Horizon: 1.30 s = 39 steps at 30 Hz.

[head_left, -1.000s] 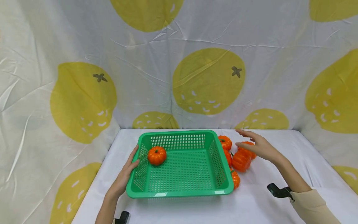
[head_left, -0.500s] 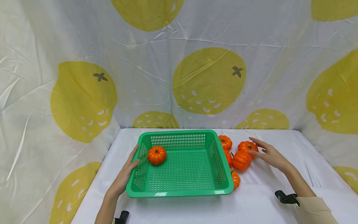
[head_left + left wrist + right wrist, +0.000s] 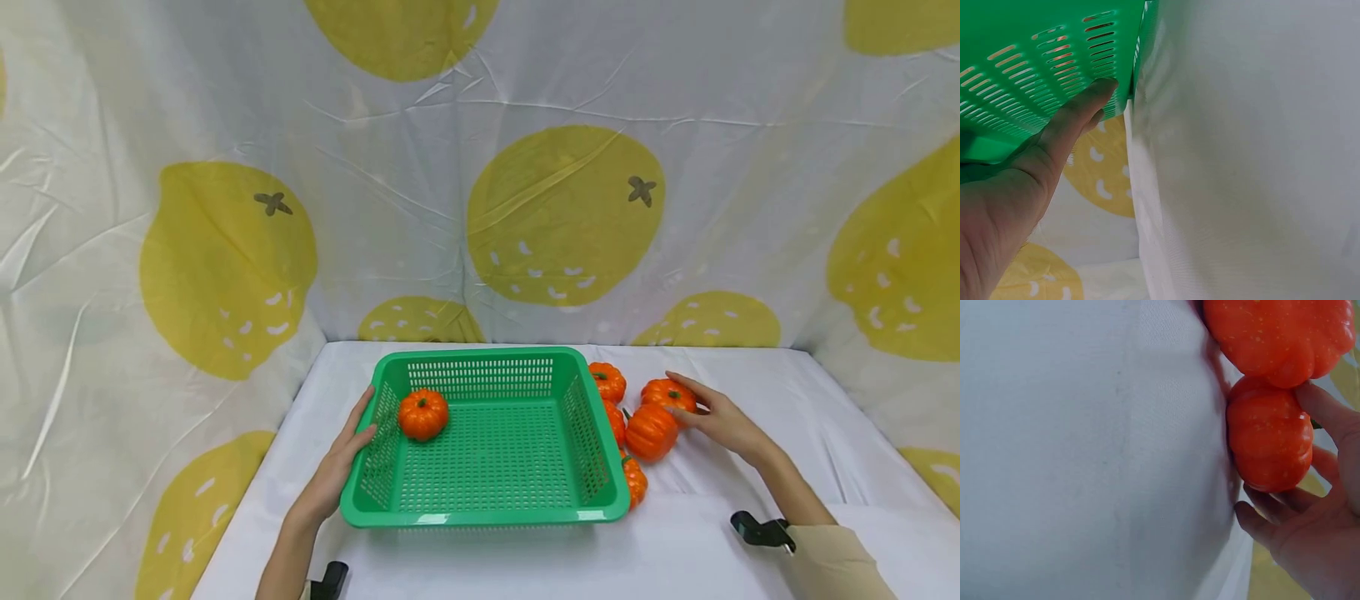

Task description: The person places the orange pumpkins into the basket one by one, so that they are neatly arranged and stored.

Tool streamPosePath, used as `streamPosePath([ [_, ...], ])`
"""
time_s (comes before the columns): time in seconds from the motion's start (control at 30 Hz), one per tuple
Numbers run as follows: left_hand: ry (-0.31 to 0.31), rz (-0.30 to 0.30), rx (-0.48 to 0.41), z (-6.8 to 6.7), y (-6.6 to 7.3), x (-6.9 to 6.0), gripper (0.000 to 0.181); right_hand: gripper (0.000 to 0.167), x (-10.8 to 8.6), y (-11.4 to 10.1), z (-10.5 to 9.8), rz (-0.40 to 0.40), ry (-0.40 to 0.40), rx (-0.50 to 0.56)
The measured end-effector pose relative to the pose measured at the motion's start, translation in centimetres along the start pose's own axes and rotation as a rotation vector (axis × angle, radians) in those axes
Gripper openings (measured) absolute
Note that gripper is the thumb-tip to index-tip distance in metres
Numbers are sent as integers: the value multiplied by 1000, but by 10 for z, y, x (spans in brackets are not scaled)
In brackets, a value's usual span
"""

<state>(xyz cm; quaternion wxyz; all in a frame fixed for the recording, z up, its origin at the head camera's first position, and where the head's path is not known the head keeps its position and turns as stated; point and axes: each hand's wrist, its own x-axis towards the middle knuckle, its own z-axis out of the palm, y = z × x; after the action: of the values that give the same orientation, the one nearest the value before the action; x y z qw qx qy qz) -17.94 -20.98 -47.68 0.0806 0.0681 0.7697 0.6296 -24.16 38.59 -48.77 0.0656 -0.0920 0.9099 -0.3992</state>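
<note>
Touching the farthest-right orange pumpkin [image 3: 663, 392] on the white worktop [image 3: 697, 550], the fingers of my right hand [image 3: 723, 425] are standing wide about it, thumb on the near side and the others on the far side; how firmly they are pressing, I cannot tell. A nearer pumpkin [image 3: 651, 433] is sitting against it, close by my thumb. Along the right side of the green basket [image 3: 483, 521], a back pumpkin [image 3: 609, 383], a middle pumpkin [image 3: 616, 422] and a front pumpkin [image 3: 636, 482] are lying partly hidden by its rim. Inside, a single pumpkin [image 3: 423, 415] is resting near the left wall, where the fingers of my left hand [image 3: 326, 483] are lying straight along the slotted outside. My beige sleeve [image 3: 836, 562] is showing behind a black wrist mount [image 3: 760, 530], and a lemon-printed cloth [image 3: 375, 233] is hanging beyond the worktop.
</note>
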Motion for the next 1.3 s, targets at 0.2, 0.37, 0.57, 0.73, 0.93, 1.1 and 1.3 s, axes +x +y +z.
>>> streamPosePath([
  [0.2, -2, 3, -10, 0, 1, 1, 58, 72, 0, 0, 2, 16, 43, -22],
  [0.37, -5, -2, -15, 2, 2, 0, 58, 73, -5, 2, 2, 57, 73, -58],
  [0.57, 2, -6, -7, 4, 3, -1, 58, 77, -18, 6, -5, 100, 74, -75],
  [0.73, 10, -8, 2, 3, 5, -1, 58, 78, -22, 9, -6, 70, 84, -73],
  [0.93, 10, -11, -5, 1, 5, -1, 58, 75, -22, 8, 2, 57, 160, -53],
  [1.1, 10, -16, -8, 2, 5, -1, 58, 76, -30, 5, -2, 89, 190, -66],
  [1.3, 7, -16, -21, 2, 5, -2, 59, 78, -38, -9, -19, 122, 264, -26],
])
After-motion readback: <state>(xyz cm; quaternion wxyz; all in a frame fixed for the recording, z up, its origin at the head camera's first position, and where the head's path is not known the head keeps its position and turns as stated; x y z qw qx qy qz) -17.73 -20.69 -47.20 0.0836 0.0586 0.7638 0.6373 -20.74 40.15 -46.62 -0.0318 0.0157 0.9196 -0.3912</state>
